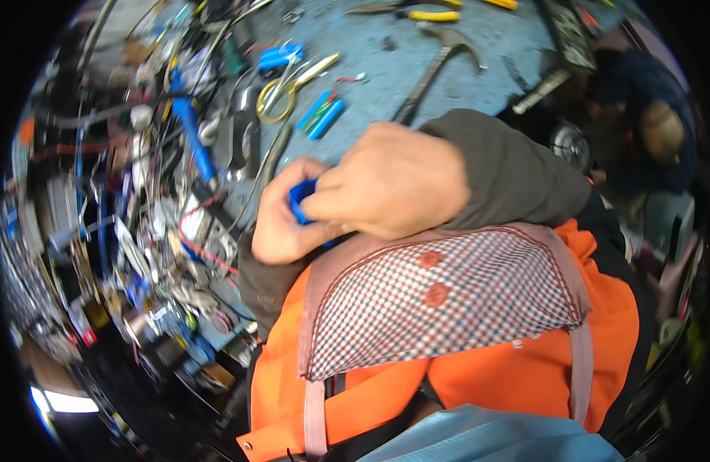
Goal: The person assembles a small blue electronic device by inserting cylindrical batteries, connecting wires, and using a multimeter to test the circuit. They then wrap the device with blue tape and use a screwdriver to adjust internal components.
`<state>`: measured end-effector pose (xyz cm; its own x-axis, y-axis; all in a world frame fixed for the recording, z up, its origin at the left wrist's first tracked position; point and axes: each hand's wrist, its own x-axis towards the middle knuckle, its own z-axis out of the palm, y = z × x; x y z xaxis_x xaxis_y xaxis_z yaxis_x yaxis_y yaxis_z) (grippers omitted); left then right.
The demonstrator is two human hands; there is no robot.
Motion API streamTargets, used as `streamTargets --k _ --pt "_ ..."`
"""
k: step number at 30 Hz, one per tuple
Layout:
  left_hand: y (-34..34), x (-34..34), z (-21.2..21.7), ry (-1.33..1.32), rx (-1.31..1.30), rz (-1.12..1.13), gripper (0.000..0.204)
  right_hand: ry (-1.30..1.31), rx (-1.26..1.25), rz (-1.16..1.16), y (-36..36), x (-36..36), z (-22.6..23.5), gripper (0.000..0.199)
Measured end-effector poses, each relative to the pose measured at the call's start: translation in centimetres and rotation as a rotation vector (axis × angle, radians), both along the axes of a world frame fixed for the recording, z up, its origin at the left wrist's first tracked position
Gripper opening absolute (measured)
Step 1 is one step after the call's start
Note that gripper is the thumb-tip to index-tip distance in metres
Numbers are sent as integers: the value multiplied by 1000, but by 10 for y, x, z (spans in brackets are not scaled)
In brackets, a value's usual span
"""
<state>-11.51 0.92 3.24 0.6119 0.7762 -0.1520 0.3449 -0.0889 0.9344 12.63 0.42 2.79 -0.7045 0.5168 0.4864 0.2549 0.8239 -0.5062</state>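
The left hand [282, 219] is closed around a small blue piece [299, 202], which sits in front of the wearer at the near edge of the bench [370, 69]; the right hand [393, 181] has its fingers bent against the same piece, blur leaving it unclear whether they grip. Just beyond, two blue cylinders [322, 114] lie side by side, near a yellow ring [278, 118]. A claw hammer [433, 77] rests farther right, its handle toward the right hand; yellow-handled pliers [434, 15] lie at the far side. The bench top is blue-grey, scuffed and spotted. Its left portion is congested with tangled cables, a blue tool handle [192, 135], red wire [205, 250] and mixed parts. Right of the bench, a person in dark clothing [636, 158] occupies a dim area; a bright light [70, 402] shows lower left.
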Motion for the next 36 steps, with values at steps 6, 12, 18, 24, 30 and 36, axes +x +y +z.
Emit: streamTargets --k 6,12,18,24,30,36 --pt "4 -19 -14 -94 -63 63 61 223 -50 -17 42 20 11 40" --pt "3 -13 -17 -218 -96 191 65 -285 86 -165 100 7 -30 55" --pt "3 -17 -20 -225 -97 176 56 -364 48 -129 113 1 -41 41" --pt "-3 -16 -11 -238 -32 241 40 -55 -402 -251 106 19 -19 36" --pt "-7 -10 -6 -312 -210 402 35 345 -727 -17 81 27 -2 34" --pt "-7 -8 -15 -248 -170 557 20 329 -734 -27 65 24 8 32"
